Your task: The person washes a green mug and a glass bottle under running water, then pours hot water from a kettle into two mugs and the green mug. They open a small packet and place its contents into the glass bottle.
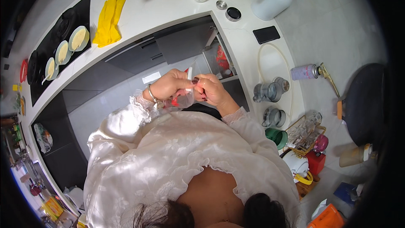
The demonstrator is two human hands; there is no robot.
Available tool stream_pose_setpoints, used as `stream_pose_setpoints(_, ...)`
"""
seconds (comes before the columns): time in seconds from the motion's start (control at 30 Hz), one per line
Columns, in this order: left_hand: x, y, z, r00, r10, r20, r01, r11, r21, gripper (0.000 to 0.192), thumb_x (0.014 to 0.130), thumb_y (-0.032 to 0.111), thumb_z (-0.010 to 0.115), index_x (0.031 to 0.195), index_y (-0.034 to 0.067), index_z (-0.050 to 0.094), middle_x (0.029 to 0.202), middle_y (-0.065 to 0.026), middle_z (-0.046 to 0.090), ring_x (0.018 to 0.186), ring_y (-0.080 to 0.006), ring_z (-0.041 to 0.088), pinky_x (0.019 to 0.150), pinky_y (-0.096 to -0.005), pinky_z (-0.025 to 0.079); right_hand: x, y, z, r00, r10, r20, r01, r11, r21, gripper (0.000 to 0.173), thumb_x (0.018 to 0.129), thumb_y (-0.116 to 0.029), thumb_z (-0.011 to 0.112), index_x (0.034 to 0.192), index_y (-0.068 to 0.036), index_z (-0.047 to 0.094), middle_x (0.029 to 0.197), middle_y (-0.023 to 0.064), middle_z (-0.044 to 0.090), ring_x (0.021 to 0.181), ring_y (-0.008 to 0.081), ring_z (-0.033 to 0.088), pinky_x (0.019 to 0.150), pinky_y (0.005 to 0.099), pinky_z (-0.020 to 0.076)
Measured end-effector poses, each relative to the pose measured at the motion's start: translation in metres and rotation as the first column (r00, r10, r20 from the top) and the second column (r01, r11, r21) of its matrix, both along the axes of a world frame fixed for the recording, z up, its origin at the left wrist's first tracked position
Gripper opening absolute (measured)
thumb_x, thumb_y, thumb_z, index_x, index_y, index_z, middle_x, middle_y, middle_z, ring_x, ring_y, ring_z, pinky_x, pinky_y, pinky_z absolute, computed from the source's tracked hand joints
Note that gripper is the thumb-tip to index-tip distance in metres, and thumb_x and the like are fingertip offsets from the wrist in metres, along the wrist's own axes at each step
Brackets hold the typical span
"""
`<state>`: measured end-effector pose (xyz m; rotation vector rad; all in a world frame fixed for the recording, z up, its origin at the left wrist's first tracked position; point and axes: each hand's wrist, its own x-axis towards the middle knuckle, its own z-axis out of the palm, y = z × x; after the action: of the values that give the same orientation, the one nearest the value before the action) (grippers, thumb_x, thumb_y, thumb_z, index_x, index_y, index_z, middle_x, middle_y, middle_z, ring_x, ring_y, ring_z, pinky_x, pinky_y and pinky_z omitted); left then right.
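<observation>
In front of my chest, both hands are at a clear plastic bag [187, 102] with red marks and a white strip [190, 75]. My left hand [171, 84], with a bangle at its wrist, pinches the strip between thumb and fingers. Close against it, the bent fingers of my right hand [211, 89] grip the bag's edge. The fingertips of the two hands nearly meet. What the bag holds is hard to make out, since the hands and wrist cover part of it.
Three bowls [78, 39] of pale food with spoons sit on the black cooktop [84, 6], beside yellow rubber gloves [109, 20]. Along the right counter [235, 41] are a phone [266, 34], glass cups [274, 117], a gas torch [305, 72] and a white jug [273, 1]. A drawer [226, 60] below stands pulled out.
</observation>
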<state>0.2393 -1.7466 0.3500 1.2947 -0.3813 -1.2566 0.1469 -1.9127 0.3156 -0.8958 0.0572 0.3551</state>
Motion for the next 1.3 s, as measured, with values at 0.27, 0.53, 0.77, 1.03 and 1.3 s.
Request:
stream_pose_setpoints(0.27, -0.013, -0.001, -0.015, 0.850, 0.397, -0.345, -0.469, 0.870, -0.155, 0.016, 0.082, 0.010, 0.055, 0.068, 0.001, 0.057, 0.054, 0.0000, 0.048, 0.041, -0.0066, 0.040, 0.038, -0.0215, 0.031, 0.009, 0.029, 0.027, 0.976, -0.216, -0.032, 0.217, 0.975, 0.041, 0.033, 0.092, -0.021, 0.042, 0.062, -0.006, 0.039, 0.044, 0.0077, 0.039, 0.033, 0.0122, 0.030, 0.033, 0.0267, 0.0246)
stream_pose_setpoints(0.53, -0.009, 0.017, -0.002, 0.694, -0.021, 0.720, -0.049, 0.996, 0.077, 0.014, 0.081, 0.012, 0.053, 0.078, 0.000, 0.060, 0.062, -0.0143, 0.056, 0.056, -0.0280, 0.056, 0.056, -0.0371, 0.045, 0.023, 0.009, 0.037, 0.999, 0.006, -0.051, -0.033, 0.832, -0.554, 0.023, 0.082, -0.010, 0.048, 0.066, 0.004, 0.055, 0.060, 0.0108, 0.059, 0.047, 0.0128, 0.055, 0.043, 0.0242, 0.0446)
stream_pose_setpoints(0.77, -0.011, 0.022, -0.016, 0.401, -0.124, 0.907, 0.114, 0.990, 0.085, 0.013, 0.079, 0.011, 0.054, 0.072, 0.001, 0.058, 0.067, -0.0181, 0.059, 0.063, -0.0376, 0.058, 0.059, -0.0443, 0.046, 0.021, 0.018, 0.019, 0.989, 0.095, -0.110, -0.144, 0.743, -0.653, 0.019, 0.079, -0.008, 0.051, 0.071, 0.008, 0.058, 0.068, 0.0137, 0.064, 0.059, 0.0185, 0.066, 0.051, 0.0255, 0.0511)
stream_pose_setpoints(1.03, -0.022, 0.043, -0.015, 0.349, -0.176, 0.920, 0.030, 0.984, 0.177, 0.012, 0.076, 0.007, 0.054, 0.068, -0.001, 0.055, 0.066, -0.0190, 0.057, 0.063, -0.0388, 0.055, 0.057, -0.0442, 0.044, 0.007, 0.048, 0.001, 0.986, -0.076, -0.148, -0.029, 0.795, -0.606, 0.022, 0.080, -0.006, 0.050, 0.063, 0.008, 0.052, 0.066, 0.0161, 0.063, 0.057, 0.0218, 0.067, 0.046, 0.0278, 0.0495)
stream_pose_setpoints(1.3, 0.001, 0.034, 0.001, 0.232, -0.173, 0.957, -0.421, 0.869, 0.259, 0.020, 0.074, 0.011, 0.056, 0.058, -0.001, 0.055, 0.060, -0.0215, 0.055, 0.058, -0.0402, 0.055, 0.053, -0.0453, 0.044, 0.020, 0.040, 0.019, 0.988, -0.111, 0.107, 0.137, 0.308, -0.942, 0.020, 0.073, -0.008, 0.056, 0.060, 0.004, 0.049, 0.057, 0.0206, 0.058, 0.056, 0.0321, 0.063, 0.054, 0.0392, 0.0494)
